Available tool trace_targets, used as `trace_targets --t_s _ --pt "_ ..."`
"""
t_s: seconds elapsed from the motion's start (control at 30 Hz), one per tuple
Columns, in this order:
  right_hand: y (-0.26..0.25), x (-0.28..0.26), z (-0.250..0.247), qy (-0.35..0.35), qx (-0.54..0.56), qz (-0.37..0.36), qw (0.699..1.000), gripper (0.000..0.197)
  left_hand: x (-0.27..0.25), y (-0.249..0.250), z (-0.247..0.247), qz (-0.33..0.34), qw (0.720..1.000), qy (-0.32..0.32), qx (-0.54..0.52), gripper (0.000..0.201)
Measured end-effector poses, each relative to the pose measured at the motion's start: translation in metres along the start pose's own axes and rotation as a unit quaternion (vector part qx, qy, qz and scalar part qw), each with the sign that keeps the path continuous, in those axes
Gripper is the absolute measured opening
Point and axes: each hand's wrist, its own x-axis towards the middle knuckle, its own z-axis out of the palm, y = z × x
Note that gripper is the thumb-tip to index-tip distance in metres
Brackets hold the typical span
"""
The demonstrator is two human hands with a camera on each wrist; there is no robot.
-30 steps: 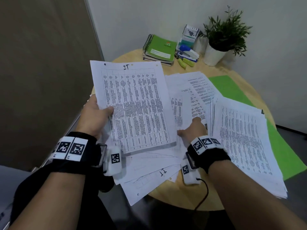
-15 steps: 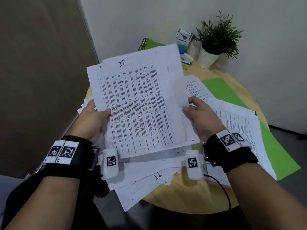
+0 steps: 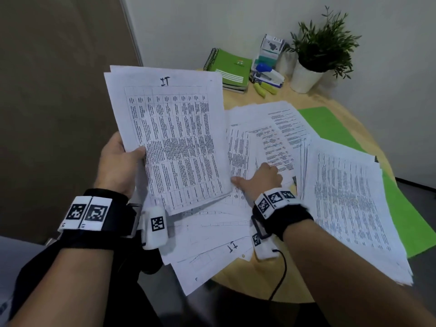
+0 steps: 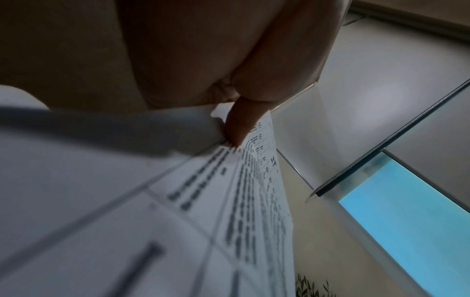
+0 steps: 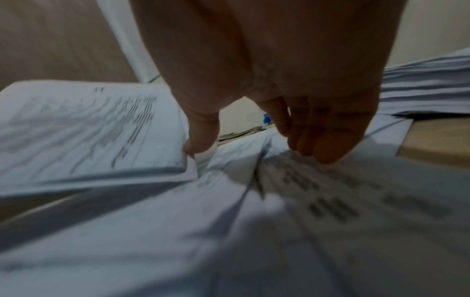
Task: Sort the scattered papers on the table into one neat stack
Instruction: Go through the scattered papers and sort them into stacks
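My left hand (image 3: 132,154) grips a stack of printed table sheets (image 3: 174,142) headed "IT", tilted above the table's left side; its thumb (image 4: 239,124) lies on the top sheet (image 4: 254,180). My right hand (image 3: 262,178) is down on the loose sheets (image 3: 259,138) in the middle of the table. In the right wrist view the right hand (image 5: 254,150) has its fingertips (image 5: 323,152) touching a sheet that buckles between thumb and fingers. A thick fanned pile (image 3: 342,197) lies to the right. More sheets (image 3: 212,251) hang over the near edge.
The round wooden table (image 3: 259,286) stands in a corner. A green sheet (image 3: 330,123) lies under the right pile. At the back are green spiral notebooks (image 3: 231,67), a stapler and small boxes (image 3: 269,74), yellow highlighters (image 3: 262,89) and a potted plant (image 3: 306,76).
Half a second ago my right hand held a sheet against the stack's right edge. It has let go and dropped back onto the loose sheets. The left hand keeps its grip.
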Motion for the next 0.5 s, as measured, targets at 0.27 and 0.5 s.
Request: trace_targets --t_s 0.27,0.5 --pt "0.014 0.006 -0.01 0.009 0.163 -0.008 0.987 0.057 0.001 0.0 0.0 -0.008 0.999 -0.018 -0.026 0.041" --pt "0.048 0.005 -0.046 0.109 0.233 -0.02 0.966 0.014 -0.002 0.002 0.003 -0.028 0.996 -0.061 -0.054 0.04"
